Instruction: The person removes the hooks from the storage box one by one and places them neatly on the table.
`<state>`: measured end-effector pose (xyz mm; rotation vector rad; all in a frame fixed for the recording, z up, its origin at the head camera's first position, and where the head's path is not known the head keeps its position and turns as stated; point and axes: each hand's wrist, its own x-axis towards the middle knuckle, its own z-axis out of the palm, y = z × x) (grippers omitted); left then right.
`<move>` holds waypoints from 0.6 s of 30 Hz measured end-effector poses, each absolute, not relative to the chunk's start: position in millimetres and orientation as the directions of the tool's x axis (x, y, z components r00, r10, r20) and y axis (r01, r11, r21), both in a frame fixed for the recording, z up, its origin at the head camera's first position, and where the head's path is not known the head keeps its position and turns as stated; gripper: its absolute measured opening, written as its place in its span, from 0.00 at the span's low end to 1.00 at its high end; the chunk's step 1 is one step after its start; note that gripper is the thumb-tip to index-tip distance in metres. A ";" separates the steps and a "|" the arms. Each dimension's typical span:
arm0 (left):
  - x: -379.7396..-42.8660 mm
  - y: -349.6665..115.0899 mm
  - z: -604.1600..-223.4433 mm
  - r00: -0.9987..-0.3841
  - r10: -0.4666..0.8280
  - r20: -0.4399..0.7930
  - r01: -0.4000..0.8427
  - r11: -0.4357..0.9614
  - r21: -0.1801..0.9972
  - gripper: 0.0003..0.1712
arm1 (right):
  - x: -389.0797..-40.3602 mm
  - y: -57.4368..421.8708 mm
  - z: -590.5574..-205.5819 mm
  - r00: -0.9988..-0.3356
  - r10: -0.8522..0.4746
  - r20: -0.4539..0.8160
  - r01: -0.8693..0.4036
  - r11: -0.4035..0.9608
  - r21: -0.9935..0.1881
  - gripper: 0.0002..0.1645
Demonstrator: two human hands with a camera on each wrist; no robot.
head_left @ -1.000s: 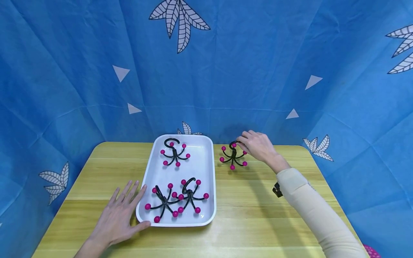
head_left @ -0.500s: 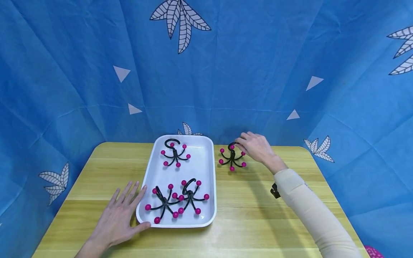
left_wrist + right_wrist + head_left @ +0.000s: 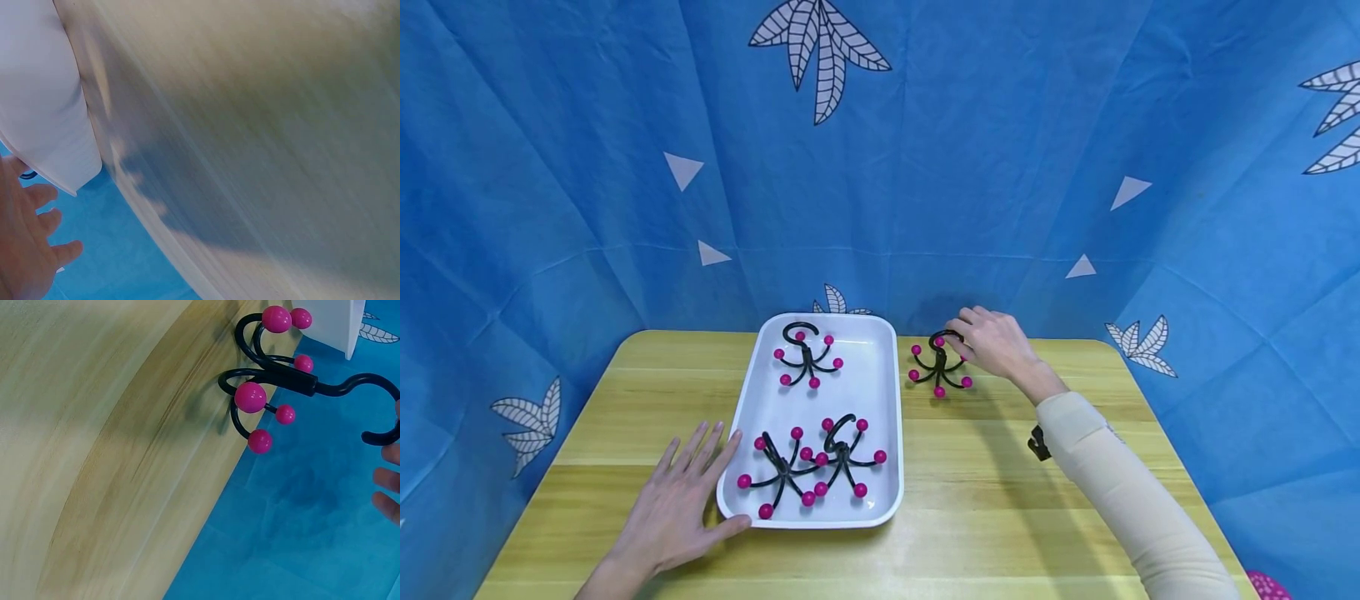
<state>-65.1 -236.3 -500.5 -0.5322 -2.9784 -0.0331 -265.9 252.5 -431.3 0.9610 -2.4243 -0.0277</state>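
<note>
In the head view my right hand [image 3: 994, 343] pinches the curved top of a black hook hanger [image 3: 940, 367] with pink ball tips. The hanger's prongs stand on the table right of the tray. From the right wrist, its hook and stem [image 3: 290, 378] show, with several fingertips [image 3: 389, 479] at the hook's outer bend; the rest of the hand is cut off. My left hand [image 3: 673, 500] lies with fingers spread against the left side of the white tray [image 3: 891, 400], thumb at its near corner. Left fingers [image 3: 47, 219] show beside the tray wall in the left wrist view.
Inside the tray, one similar hanger [image 3: 807, 358] stands at the far end; two more hangers, a left one [image 3: 784, 472] and a right one [image 3: 841, 454], overlap at the near end. A blue patterned cloth [image 3: 925, 167] hangs behind the wooden table [image 3: 970, 517].
The right hand and its hanger have shifted slightly left and toward me, then stayed nearly still. More of the hook's top shows past the fingers now. The left hand has kept its place.
</note>
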 end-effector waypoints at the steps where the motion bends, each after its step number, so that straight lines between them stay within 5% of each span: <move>1: -65.3 -236.1 -500.6 -0.931 0.345 0.120 0.348 0.938 0.001 0.66 | -265.7 252.4 -431.0 -0.605 -0.642 0.472 -0.632 0.747 0.206 0.13; 18: -64.3 -237.6 -502.5 -0.923 0.359 0.137 0.364 0.931 0.013 0.65 | -259.0 211.6 -406.9 -0.604 -0.633 0.484 -0.658 0.739 0.145 0.14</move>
